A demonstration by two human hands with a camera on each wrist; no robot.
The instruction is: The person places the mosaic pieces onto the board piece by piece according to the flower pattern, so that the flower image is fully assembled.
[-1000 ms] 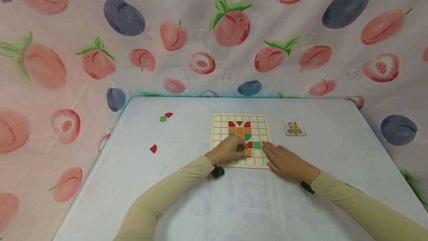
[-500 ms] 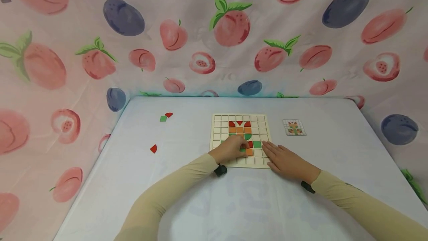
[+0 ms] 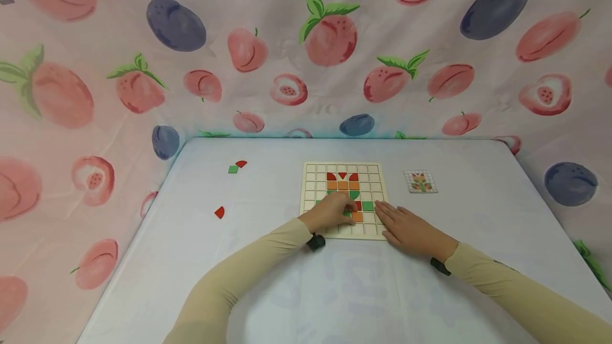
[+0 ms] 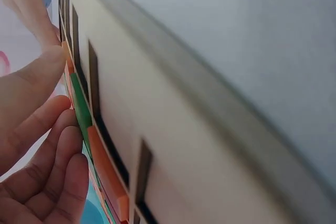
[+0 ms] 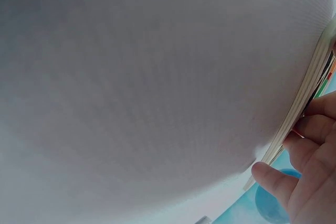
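Observation:
On the table lies a square pale wooden grid board with flat coloured tiles set in its cells. My left hand is over the lower middle of the board, fingers curled, with thumb and fingertips at an orange square tile. In the left wrist view the thumb tip touches this orange tile, beside a green tile. My left hand hides part of the pattern. My right hand rests with straight fingers along the board's right edge, near a green square tile.
Left of the board lie a loose green square tile, a red quarter-round tile touching it and another red quarter-round tile. A small pattern card lies to the right. Fruit-printed cloth hangs behind the table.
My left hand has shifted slightly right, and the orange tile has moved right with it into line with its cell. My right hand has stayed still.

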